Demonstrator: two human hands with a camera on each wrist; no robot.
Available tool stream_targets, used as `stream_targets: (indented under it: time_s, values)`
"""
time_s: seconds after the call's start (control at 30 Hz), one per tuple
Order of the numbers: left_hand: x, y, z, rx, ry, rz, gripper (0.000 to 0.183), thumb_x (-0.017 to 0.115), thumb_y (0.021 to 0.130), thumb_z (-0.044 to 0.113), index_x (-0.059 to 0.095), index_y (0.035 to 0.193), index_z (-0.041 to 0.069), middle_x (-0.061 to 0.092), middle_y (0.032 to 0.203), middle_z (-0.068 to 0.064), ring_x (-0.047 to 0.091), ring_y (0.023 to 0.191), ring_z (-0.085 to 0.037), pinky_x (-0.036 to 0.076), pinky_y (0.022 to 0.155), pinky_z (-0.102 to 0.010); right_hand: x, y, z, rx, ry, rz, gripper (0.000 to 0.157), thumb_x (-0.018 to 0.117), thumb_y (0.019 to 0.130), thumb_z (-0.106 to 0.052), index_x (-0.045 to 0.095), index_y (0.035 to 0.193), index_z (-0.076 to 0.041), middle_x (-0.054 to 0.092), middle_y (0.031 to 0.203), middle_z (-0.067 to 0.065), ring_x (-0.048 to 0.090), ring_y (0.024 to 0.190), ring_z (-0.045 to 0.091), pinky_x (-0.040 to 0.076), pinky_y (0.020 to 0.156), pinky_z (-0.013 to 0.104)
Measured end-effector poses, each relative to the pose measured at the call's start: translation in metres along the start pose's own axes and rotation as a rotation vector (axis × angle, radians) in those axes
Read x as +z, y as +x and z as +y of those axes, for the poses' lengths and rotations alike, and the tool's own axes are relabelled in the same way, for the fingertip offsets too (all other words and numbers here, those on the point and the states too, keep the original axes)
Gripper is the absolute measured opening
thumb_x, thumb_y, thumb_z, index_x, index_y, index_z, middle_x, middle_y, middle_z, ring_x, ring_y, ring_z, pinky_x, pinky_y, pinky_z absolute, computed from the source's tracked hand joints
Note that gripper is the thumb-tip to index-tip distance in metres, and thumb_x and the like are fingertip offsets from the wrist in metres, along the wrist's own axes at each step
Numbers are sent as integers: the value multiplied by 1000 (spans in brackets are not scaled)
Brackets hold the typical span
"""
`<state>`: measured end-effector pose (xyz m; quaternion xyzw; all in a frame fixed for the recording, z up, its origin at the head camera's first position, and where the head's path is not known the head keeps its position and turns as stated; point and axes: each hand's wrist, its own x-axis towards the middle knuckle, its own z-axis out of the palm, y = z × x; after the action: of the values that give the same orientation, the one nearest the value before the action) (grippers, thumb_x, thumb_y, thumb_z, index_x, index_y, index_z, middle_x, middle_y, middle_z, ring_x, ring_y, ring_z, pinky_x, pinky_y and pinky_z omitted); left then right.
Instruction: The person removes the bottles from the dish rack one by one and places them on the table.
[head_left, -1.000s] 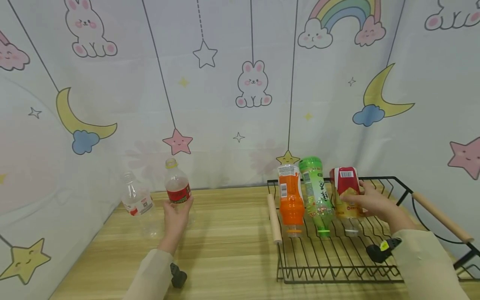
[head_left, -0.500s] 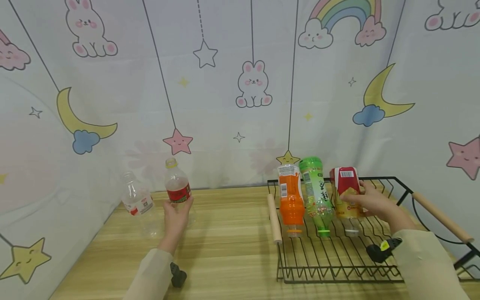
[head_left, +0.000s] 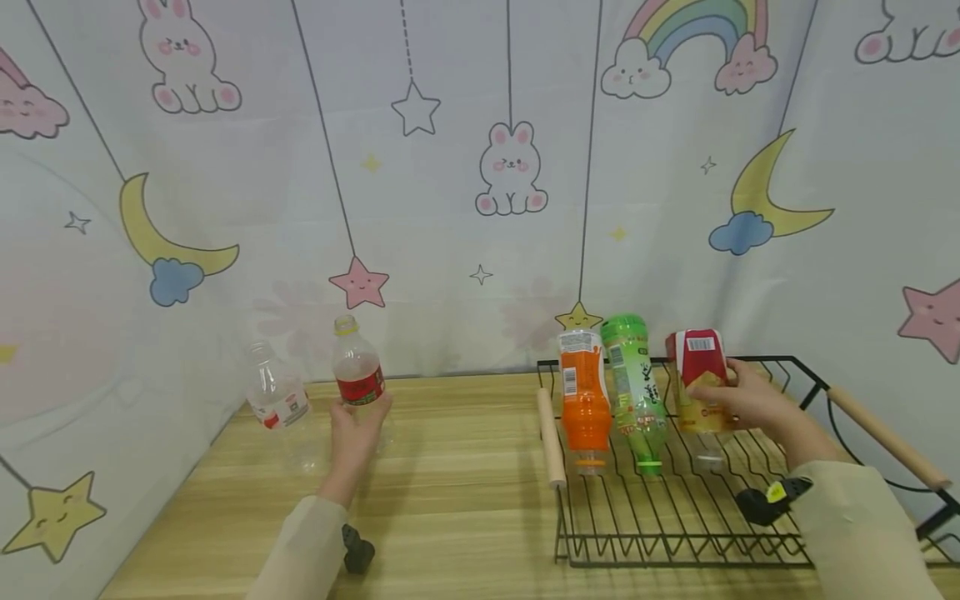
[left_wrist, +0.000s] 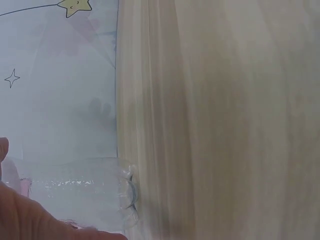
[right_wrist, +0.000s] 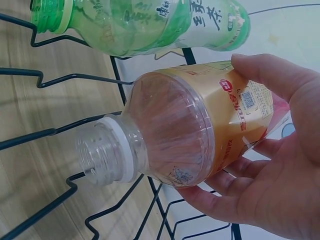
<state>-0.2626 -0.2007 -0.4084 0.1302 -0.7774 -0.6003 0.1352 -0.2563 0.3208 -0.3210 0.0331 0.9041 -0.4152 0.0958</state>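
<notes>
My left hand [head_left: 358,427] grips a clear bottle with a red label and yellow neck ring [head_left: 360,367], upright on the table at the left. Its ribbed base shows in the left wrist view. Beside it stands another clear bottle with a white and red label [head_left: 281,404], uncapped. On the right, my right hand [head_left: 753,408] holds a bottle with a red and gold label [head_left: 701,375], neck down over the black wire rack [head_left: 637,535]. Thumb and fingers wrap its label in the right wrist view, where its open neck [right_wrist: 105,150] points at the wires.
A green bottle [head_left: 636,392] and an orange-labelled bottle [head_left: 585,400] stand upside down in the rack, left of the held one. Wooden handles [head_left: 551,437] line the rack's sides. A patterned curtain [head_left: 450,192] hangs behind the wooden table [head_left: 457,492].
The red and gold bottle has shifted slightly up and right with my right hand. My left hand keeps its hold on the red-labelled bottle. The whole head view has drifted a little.
</notes>
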Motion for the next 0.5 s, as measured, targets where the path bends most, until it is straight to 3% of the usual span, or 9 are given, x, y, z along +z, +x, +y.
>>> stream_targets:
  time_s: [0.5]
  values:
    - [-3, -6, 4, -11, 29, 15, 99, 68, 89, 38, 2, 150, -2, 17, 151, -34, 18, 140, -49, 18, 112, -61, -4, -6, -10, -77, -24, 0, 100, 57, 94, -44, -6, 146, 12, 23, 141, 45, 44, 116, 55, 54, 81, 51]
